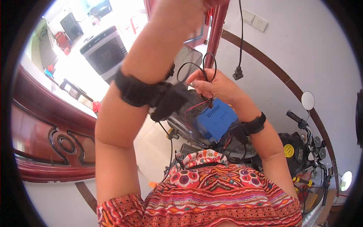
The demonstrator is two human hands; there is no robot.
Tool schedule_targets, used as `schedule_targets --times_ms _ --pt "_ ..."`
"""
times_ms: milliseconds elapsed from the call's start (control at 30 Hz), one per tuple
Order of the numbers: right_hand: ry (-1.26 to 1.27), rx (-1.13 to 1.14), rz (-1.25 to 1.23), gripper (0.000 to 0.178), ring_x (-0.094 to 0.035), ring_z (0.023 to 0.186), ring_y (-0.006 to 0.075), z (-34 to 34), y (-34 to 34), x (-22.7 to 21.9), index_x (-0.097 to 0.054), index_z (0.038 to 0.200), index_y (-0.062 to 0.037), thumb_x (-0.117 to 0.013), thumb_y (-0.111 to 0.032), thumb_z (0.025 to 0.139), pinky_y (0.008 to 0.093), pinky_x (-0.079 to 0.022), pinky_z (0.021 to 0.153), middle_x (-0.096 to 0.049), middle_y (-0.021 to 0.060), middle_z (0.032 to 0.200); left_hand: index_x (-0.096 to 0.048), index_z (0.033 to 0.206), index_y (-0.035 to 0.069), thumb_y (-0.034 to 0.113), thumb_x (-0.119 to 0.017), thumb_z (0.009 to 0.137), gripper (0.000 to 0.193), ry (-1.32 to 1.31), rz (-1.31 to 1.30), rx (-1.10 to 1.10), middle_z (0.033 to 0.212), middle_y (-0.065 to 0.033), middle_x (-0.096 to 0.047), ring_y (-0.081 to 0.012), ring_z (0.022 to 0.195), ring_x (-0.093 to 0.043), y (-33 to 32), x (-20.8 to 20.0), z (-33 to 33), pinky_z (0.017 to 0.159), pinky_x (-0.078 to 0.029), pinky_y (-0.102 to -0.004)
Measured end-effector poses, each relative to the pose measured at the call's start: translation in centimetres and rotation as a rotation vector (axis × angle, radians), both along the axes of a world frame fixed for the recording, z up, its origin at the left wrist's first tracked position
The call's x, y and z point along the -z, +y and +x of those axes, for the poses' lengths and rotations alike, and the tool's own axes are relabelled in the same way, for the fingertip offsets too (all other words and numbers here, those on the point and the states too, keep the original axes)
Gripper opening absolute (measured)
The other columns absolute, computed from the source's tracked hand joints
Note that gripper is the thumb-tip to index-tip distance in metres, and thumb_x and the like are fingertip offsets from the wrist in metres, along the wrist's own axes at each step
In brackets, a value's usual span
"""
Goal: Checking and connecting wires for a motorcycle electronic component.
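Note:
Loops of a thin black cable (183,70) hang from my right hand (219,86), whose thumb and fingers are closed on it. Thin red and black wires (196,107) trail below that hand, over a blue sheet or panel (217,120) with dark marks. My left arm (151,49) stretches up across the view. The left hand (210,3) is mostly cut off by the top edge, its fingers not readable. To the right of it, a black cord with a plug (238,73) dangles in front of the wall. Both forearms wear black straps.
At right stands a motorbike or scooter with mirrors (308,100) and handlebars. A carved dark red door (64,143) is at left. Beyond the doorway is a silver-framed appliance (104,51). Wall sockets (259,23) sit upper right. A yellow-and-black part (172,133) hangs on a cord.

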State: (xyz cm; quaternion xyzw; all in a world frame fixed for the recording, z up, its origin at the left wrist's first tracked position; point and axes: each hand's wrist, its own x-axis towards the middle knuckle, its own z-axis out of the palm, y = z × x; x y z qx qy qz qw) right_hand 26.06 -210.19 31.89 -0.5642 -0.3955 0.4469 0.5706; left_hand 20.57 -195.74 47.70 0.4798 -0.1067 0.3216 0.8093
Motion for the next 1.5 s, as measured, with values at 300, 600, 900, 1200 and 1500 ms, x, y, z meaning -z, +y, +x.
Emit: schedule_targets --times_ms 300,600,900,1200,1500 --pt "-0.085 -0.057 -0.064 0.027 -0.037 0.05 0.0038 2.9 -5.8 -3.1 -0.062 0.089 -0.0032 -0.051 -0.025 0.1 0.019 -0.027 0.044 -0.047 -0.0039 0.063 -0.057 0.11 0.004 0.021 -0.056 0.097 0.021 0.293 0.635 -0.625 0.085 -0.0014 -0.05 -0.0124 0.077 -0.052 11.2 9.2 -9.2 0.068 -0.047 -0.0246" --pt "0.199 0.463 0.323 0.033 -0.058 0.076 0.0146 6.7 -5.2 -1.2 -0.058 0.114 -0.0008 -0.044 -0.029 0.103 0.0284 -0.049 0.067 -0.06 0.0063 0.095 -0.057 0.091 0.003 0.024 -0.048 0.102 0.026 0.175 0.094 -0.183 0.076 -0.0015 -0.043 -0.0162 0.076 -0.05 5.5 16.9 -16.9 0.06 -0.045 -0.0242" --pt "0.42 0.565 0.484 0.04 -0.06 0.103 0.0279 7.6 -3.6 -0.1 -0.057 0.109 0.0017 -0.033 -0.03 0.105 0.0453 -0.054 0.085 -0.062 0.0148 0.112 -0.057 0.094 0.005 0.02 -0.05 0.101 0.018 0.128 -0.088 -0.259 0.077 -0.0004 -0.046 -0.018 0.084 -0.054 5.8 17.2 -19.4 0.079 -0.044 -0.028" --pt "0.53 0.677 0.461 0.034 -0.062 0.092 0.0248 11.0 -5.3 3.8 -0.061 0.095 -0.0033 -0.043 -0.031 0.103 0.0422 -0.052 0.082 -0.064 0.009 0.096 -0.054 0.088 0.011 0.029 -0.049 0.101 0.023 0.014 -0.219 -0.097 0.081 -0.0023 -0.053 -0.0234 0.106 -0.052 6.8 16.8 -22.5 0.096 -0.041 -0.0405" --pt "0.579 0.754 0.518 0.031 -0.061 0.085 0.0256 12.4 -5.8 3.9 -0.061 0.092 -0.004 -0.046 -0.03 0.102 0.0423 -0.053 0.08 -0.065 0.0095 0.092 -0.056 0.093 0.006 0.021 -0.05 0.101 0.019 0.051 -0.381 -0.147 0.087 -0.0049 -0.058 -0.0239 0.103 -0.055 9.1 19.8 -26.2 0.099 -0.043 -0.044"
